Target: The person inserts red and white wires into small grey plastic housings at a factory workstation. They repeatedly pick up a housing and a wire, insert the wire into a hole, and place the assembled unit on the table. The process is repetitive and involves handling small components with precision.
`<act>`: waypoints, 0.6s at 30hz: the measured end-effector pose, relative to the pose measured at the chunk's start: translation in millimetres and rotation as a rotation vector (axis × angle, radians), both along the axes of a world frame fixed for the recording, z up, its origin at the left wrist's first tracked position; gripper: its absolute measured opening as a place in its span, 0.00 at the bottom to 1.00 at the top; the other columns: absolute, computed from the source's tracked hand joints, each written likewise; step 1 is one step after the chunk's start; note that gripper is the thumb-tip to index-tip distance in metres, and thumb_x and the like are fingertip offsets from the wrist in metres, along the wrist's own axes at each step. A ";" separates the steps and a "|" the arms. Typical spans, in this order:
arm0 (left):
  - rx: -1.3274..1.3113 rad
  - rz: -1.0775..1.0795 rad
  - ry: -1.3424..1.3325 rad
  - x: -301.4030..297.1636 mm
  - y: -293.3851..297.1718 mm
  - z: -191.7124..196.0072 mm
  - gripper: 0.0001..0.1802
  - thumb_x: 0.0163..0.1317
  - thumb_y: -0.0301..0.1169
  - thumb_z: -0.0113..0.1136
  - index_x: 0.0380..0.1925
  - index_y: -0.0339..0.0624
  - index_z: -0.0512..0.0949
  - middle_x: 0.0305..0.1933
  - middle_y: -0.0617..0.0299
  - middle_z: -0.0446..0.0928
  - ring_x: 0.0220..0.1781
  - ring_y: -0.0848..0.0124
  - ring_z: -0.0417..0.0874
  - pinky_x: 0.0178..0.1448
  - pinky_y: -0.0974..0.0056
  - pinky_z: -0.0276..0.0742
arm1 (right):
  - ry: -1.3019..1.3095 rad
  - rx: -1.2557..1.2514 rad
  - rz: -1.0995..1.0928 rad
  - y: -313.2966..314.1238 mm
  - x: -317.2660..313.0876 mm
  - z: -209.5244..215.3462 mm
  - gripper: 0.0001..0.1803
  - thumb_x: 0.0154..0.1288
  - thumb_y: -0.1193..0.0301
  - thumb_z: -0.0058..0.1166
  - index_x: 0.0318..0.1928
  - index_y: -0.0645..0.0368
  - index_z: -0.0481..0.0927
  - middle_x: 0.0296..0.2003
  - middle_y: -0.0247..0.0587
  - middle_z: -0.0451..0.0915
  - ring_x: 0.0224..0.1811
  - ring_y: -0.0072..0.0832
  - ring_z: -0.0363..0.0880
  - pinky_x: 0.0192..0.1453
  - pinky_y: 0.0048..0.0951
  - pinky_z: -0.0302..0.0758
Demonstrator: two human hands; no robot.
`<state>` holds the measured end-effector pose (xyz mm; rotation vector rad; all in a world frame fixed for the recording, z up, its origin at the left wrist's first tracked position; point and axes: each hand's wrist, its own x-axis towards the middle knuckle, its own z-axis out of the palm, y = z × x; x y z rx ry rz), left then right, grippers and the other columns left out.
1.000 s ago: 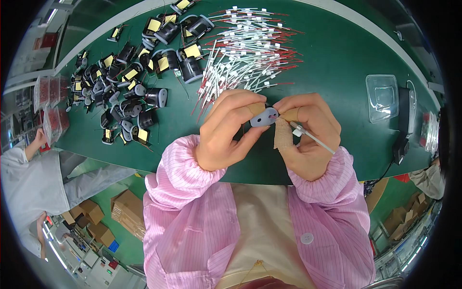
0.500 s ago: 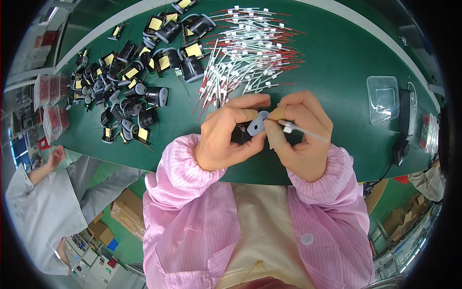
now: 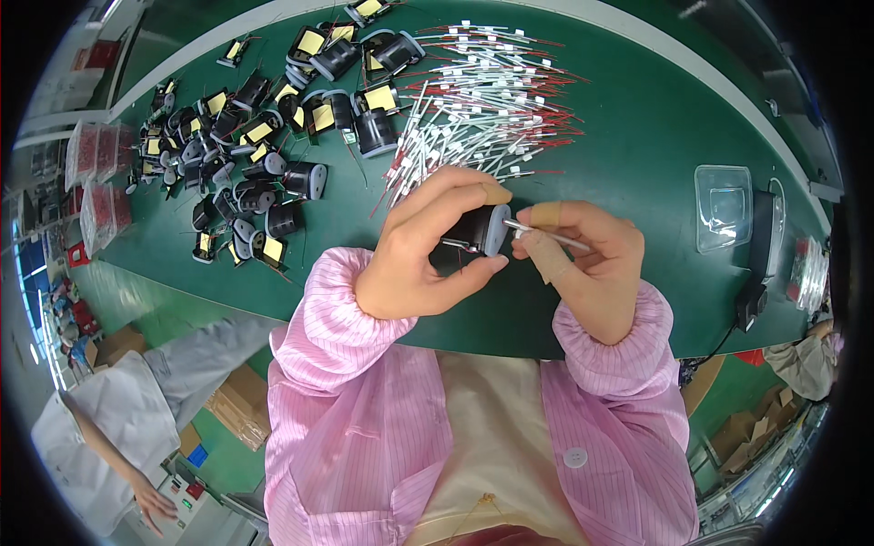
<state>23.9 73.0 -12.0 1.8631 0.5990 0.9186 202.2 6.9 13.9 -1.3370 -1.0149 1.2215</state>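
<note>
My left hand (image 3: 428, 250) grips a small black coil part with a grey end plate (image 3: 481, 231) just above the near edge of the green table (image 3: 637, 164). My right hand (image 3: 587, 264) pinches a thin white-sleeved wire (image 3: 546, 235) and holds its tip against the grey end of the part. Tape wraps one finger of each hand. Both wrists wear pink striped sleeves.
A heap of white-sleeved red wires (image 3: 492, 91) lies just beyond my hands. Several black coil parts with yellow labels (image 3: 264, 136) spread over the table's left. A clear plastic tray (image 3: 724, 205) and a black device (image 3: 760, 246) sit at right. A person in white (image 3: 118, 409) stands at lower left.
My left hand has turned the coil part so its grey end faces right. My right hand has brought the wire tip up against it.
</note>
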 end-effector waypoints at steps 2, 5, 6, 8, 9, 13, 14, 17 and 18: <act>0.031 -0.015 0.030 -1.3 0.6 -3.3 0.29 0.41 0.17 0.71 0.48 0.31 0.74 0.49 0.48 0.75 0.50 0.58 0.78 0.54 0.59 0.74 | -0.139 0.003 0.027 1.1 1.2 -1.9 0.07 0.59 0.83 0.57 0.38 0.68 0.82 0.25 0.37 0.77 0.22 0.19 0.75 0.25 0.22 0.70; -0.005 -0.023 0.081 -3.9 0.0 -7.2 0.30 0.41 0.17 0.72 0.49 0.32 0.74 0.49 0.49 0.75 0.50 0.60 0.78 0.55 0.61 0.73 | -0.409 0.115 0.125 4.5 7.4 -4.5 0.05 0.59 0.80 0.58 0.36 0.66 0.81 0.24 0.39 0.74 0.20 0.22 0.74 0.23 0.26 0.67; -0.032 -0.026 0.097 -4.3 0.1 -7.9 0.31 0.41 0.17 0.72 0.49 0.32 0.74 0.49 0.49 0.75 0.49 0.60 0.78 0.55 0.62 0.73 | -0.415 0.129 0.123 4.8 5.6 -4.1 0.04 0.59 0.79 0.59 0.35 0.66 0.80 0.23 0.40 0.74 0.20 0.24 0.73 0.23 0.27 0.66; -0.136 -0.049 0.107 -5.2 -0.3 -4.8 0.29 0.42 0.16 0.71 0.48 0.35 0.75 0.49 0.51 0.75 0.47 0.62 0.79 0.49 0.62 0.75 | -0.406 0.123 0.126 4.7 5.1 -4.4 0.03 0.59 0.78 0.59 0.34 0.66 0.80 0.24 0.41 0.73 0.19 0.27 0.72 0.23 0.29 0.66; -0.188 -0.062 0.113 -5.9 -0.8 -2.7 0.28 0.43 0.15 0.71 0.48 0.36 0.75 0.48 0.52 0.75 0.46 0.63 0.79 0.46 0.62 0.76 | -0.391 0.104 0.131 4.3 5.5 -5.6 0.03 0.60 0.78 0.58 0.34 0.66 0.80 0.25 0.42 0.74 0.19 0.29 0.72 0.23 0.30 0.66; -0.593 -0.082 -0.160 -8.5 -4.6 1.1 0.25 0.53 0.16 0.67 0.53 0.33 0.73 0.53 0.54 0.75 0.50 0.69 0.79 0.50 0.64 0.78 | -0.475 0.193 0.128 6.0 7.0 -11.6 0.03 0.61 0.78 0.57 0.32 0.66 0.78 0.25 0.43 0.73 0.20 0.34 0.71 0.25 0.33 0.66; -0.623 -0.086 -0.203 -8.6 -3.6 -2.2 0.25 0.55 0.16 0.65 0.54 0.32 0.72 0.54 0.54 0.75 0.51 0.70 0.78 0.51 0.65 0.78 | -0.453 0.191 0.129 5.4 6.5 -11.3 0.02 0.61 0.79 0.57 0.33 0.66 0.78 0.24 0.43 0.73 0.20 0.35 0.71 0.25 0.34 0.66; -0.632 -0.088 -0.214 -8.9 -2.8 -5.2 0.22 0.58 0.15 0.62 0.54 0.26 0.73 0.52 0.51 0.76 0.51 0.68 0.79 0.55 0.65 0.77 | -0.410 0.197 0.171 5.7 6.5 -8.4 0.02 0.61 0.79 0.56 0.33 0.66 0.78 0.24 0.43 0.72 0.22 0.37 0.72 0.26 0.35 0.66; -0.660 -0.091 -0.183 -9.7 -3.5 -1.1 0.22 0.57 0.15 0.63 0.53 0.25 0.74 0.51 0.50 0.77 0.51 0.67 0.80 0.56 0.64 0.76 | -0.416 0.207 0.205 6.0 9.7 -8.2 0.02 0.61 0.79 0.56 0.33 0.66 0.78 0.24 0.43 0.72 0.22 0.38 0.72 0.26 0.36 0.66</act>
